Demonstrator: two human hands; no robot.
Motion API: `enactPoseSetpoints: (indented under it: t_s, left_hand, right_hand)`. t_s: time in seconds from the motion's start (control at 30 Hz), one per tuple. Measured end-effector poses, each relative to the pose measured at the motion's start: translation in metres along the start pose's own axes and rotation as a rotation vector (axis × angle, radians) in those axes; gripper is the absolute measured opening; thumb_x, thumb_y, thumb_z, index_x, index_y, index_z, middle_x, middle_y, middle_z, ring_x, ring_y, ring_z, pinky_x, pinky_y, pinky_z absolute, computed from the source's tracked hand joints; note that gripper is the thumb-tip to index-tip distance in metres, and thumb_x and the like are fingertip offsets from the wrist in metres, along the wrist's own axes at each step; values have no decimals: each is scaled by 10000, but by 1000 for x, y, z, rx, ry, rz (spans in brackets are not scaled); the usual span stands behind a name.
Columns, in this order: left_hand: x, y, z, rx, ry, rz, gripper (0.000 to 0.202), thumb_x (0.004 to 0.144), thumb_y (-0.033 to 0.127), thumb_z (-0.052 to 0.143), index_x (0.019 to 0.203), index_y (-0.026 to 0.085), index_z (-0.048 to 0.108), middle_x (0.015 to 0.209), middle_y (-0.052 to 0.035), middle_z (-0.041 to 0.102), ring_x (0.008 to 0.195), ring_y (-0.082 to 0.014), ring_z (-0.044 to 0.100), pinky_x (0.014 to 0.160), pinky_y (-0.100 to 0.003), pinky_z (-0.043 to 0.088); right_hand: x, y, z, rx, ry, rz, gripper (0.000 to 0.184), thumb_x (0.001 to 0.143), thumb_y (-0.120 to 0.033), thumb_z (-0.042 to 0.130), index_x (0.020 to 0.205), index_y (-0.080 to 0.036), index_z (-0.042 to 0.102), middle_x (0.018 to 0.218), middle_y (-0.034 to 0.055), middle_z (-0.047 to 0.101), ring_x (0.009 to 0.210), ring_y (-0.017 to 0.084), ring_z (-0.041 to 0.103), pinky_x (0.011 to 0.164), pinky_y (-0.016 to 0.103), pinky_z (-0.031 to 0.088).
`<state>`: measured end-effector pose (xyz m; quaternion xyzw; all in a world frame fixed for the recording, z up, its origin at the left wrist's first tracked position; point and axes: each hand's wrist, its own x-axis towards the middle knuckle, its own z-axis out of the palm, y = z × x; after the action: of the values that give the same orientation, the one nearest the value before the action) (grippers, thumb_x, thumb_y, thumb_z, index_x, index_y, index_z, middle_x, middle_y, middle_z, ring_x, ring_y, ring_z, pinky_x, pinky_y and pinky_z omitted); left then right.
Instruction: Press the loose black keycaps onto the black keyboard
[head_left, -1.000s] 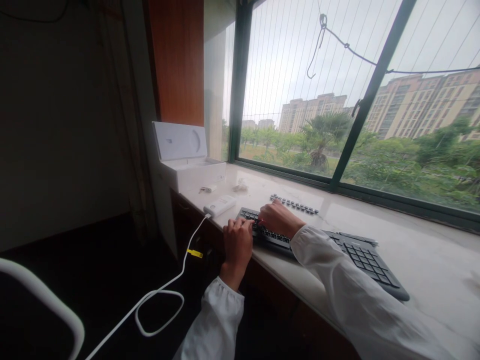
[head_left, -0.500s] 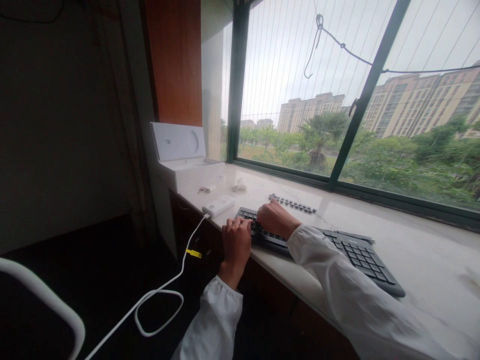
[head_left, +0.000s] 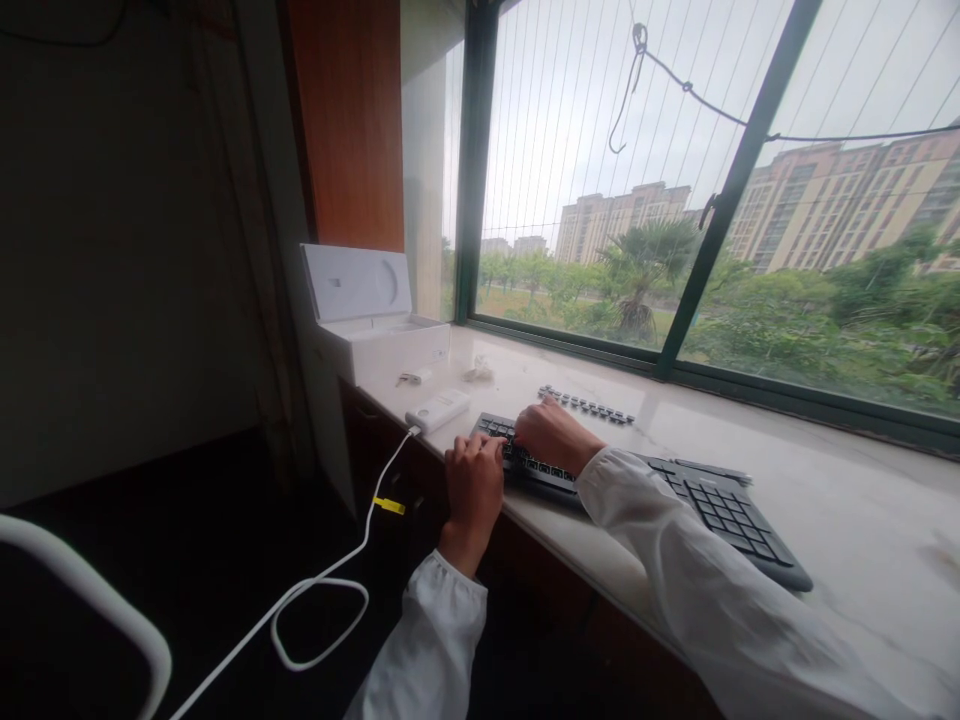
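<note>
A black keyboard (head_left: 559, 482) lies along the front of the pale stone sill, and several of its key positions show no caps. My left hand (head_left: 474, 482) is at its front left edge, fingers curled against it. Over the left part of the keys, my right hand (head_left: 553, 435) is closed, its fingertips bent down at the keys. Whatever is pinched there is hidden behind the fingers. Loose black keycaps (head_left: 586, 405) form rows on the sill just behind the right hand.
A white power bank (head_left: 439, 410) with a white cable (head_left: 367, 530) hanging off the edge sits left of the keyboard. Farther back are an open white box (head_left: 397, 345), a small white item (head_left: 415, 377) and crumpled whitish material (head_left: 478, 370). A green-framed window (head_left: 664, 368) borders the sill.
Both hands stay at the same places on the keyboard. Only a very slight shift of the whole view shows.
</note>
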<state>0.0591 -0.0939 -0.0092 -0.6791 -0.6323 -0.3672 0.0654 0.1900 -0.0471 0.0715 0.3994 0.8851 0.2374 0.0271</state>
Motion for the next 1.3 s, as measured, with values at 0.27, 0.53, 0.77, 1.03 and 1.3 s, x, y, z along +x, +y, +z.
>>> enactPoseSetpoints:
  t_s: [0.27, 0.53, 0.77, 1.03, 1.3]
  left_hand:
    - [0, 1, 0, 22, 12, -2, 307, 937, 311, 384, 1081, 308, 655, 1052, -44, 633, 957, -200, 496, 797, -334, 391]
    - [0, 1, -1, 8, 13, -2, 307, 934, 289, 386, 1076, 303, 657, 1028, -43, 634, 954, -196, 493, 804, -331, 392]
    - [0, 0, 1, 5, 19, -1, 309, 937, 302, 381, 1070, 289, 660, 1038, -43, 636, 954, -198, 493, 795, -332, 384]
    - [-1, -1, 1, 23, 15, 2, 312, 938, 317, 375, 1076, 295, 654, 1038, -49, 631, 955, -201, 495, 788, -329, 388]
    - [0, -1, 1, 28, 8, 12, 309, 936, 302, 380, 1076, 288, 656, 1041, -52, 629, 955, -200, 498, 800, -334, 391]
  right_hand:
    - [0, -1, -3, 40, -51, 58, 247, 871, -266, 515, 851, -98, 695, 814, 169, 685, 780, 262, 653, 744, 369, 388]
    - [2, 5, 0, 225, -85, 197, 246, 853, -293, 522, 839, -151, 723, 820, 139, 697, 761, 220, 656, 682, 298, 410]
    - [3, 7, 6, 278, -91, 246, 249, 831, -357, 553, 889, -191, 729, 842, 110, 700, 755, 202, 652, 642, 271, 403]
    - [5, 6, 12, 312, -125, 276, 295, 853, -401, 524, 936, -205, 728, 890, 111, 696, 749, 182, 643, 607, 256, 379]
    - [4, 4, 6, 285, -136, 264, 275, 843, -360, 550, 922, -161, 723, 876, 146, 698, 770, 212, 656, 624, 263, 397]
